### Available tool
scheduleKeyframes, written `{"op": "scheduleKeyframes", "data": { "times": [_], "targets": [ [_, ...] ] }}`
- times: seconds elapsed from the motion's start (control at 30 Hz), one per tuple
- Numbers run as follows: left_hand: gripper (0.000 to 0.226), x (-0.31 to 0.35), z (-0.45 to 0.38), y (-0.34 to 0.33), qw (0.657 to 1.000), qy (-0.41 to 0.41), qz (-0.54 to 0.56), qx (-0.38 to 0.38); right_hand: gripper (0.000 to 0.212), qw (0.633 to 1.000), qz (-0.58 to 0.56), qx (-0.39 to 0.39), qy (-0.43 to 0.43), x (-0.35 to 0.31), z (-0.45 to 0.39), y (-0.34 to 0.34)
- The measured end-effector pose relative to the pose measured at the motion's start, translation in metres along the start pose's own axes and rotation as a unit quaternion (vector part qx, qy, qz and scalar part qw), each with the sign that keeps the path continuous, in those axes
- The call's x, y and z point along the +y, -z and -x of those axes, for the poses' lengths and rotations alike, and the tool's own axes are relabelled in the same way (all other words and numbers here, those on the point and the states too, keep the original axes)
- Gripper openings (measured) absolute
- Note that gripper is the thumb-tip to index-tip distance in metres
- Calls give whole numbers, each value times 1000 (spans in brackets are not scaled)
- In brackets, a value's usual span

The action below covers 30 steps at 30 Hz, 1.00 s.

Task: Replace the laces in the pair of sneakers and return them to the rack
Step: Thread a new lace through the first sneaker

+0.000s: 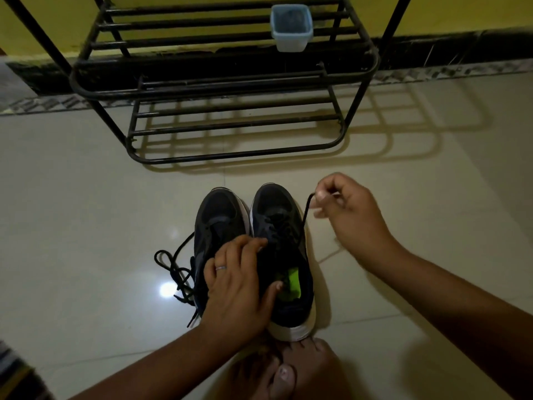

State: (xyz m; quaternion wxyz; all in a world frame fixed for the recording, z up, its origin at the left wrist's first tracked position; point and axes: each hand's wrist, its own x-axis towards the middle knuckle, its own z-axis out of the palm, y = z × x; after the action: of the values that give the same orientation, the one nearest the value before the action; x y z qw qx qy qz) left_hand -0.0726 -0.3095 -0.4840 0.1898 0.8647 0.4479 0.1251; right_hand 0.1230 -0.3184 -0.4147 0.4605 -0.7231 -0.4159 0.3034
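Tiled floor (86,212) | left hand (239,287) hides sneaker (284,255) eyelets, grip pressing | right hand (346,209) grip pinches lace (306,209)

A pale blue plastic tub (292,27) is sitting on barred shelving. The glossy tiled floor (86,226) is reflecting a lamp. A yellow wall (447,13) is standing behind.

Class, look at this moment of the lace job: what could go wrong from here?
1. The right hand pinches only the lace end; a hard pull might slip it from the fingers.
2. The left hand steadies the right sneaker; if it lets go, the shoe may tip.
3. The loose lace beside the left sneaker could tangle.
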Motion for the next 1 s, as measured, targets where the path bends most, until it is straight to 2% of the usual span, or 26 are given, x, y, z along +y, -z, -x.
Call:
{"op": "scheduleKeyframes", "data": {
  "times": [0.1,0.17,0.2,0.27,0.33,0.4,0.43,0.5,0.6,0.67,0.77,0.87,0.93,0.97,1.0],
  "targets": [
    [72,-1,-1,-2,1000,8,17,-2,23,973,-229,17,-28,-32,-5,9],
    [74,-1,-1,-2,1000,9,13,-4,20,960,-279,12,-34,-46,-5,16],
    [74,-2,-1,-3,1000,10,11,-5,18,972,-233,12,-28,-46,-6,18],
    [74,-2,-1,-2,1000,12,8,-11,16,1000,-11,-4,-13,-35,-8,17],
    [73,-2,-1,-2,1000,11,4,-12,14,974,215,-72,-22,-16,-7,12],
    [71,-2,0,-2,1000,11,1,-14,12,926,321,-186,-74,-1,-2,4],
    [70,-2,0,-2,1000,11,1,-14,12,917,316,-224,-101,3,1,2],
    [69,-2,-1,-1,1000,9,-1,-15,13,935,239,-229,-126,2,5,2],
    [68,-2,-1,-2,1000,14,11,-21,15,974,156,-125,-109,-6,-3,12],
    [69,-3,0,-3,1000,13,12,-19,16,986,117,-70,-100,-11,-13,22],
    [68,-1,-1,-1,1000,20,-12,-14,17,990,103,-40,-93,-11,-22,33],
    [53,3,-1,7,998,-13,-56,-17,12,972,210,-79,-77,-1,-20,34],
    [40,4,-3,12,993,-62,-92,-31,12,927,363,-88,-28,7,-13,31],
    [37,4,-2,14,991,-72,-105,-45,17,911,404,-78,7,10,-9,29],
    [37,3,-2,15,989,-70,-117,-57,17,912,404,-67,31,11,-5,26]
  ]
}}
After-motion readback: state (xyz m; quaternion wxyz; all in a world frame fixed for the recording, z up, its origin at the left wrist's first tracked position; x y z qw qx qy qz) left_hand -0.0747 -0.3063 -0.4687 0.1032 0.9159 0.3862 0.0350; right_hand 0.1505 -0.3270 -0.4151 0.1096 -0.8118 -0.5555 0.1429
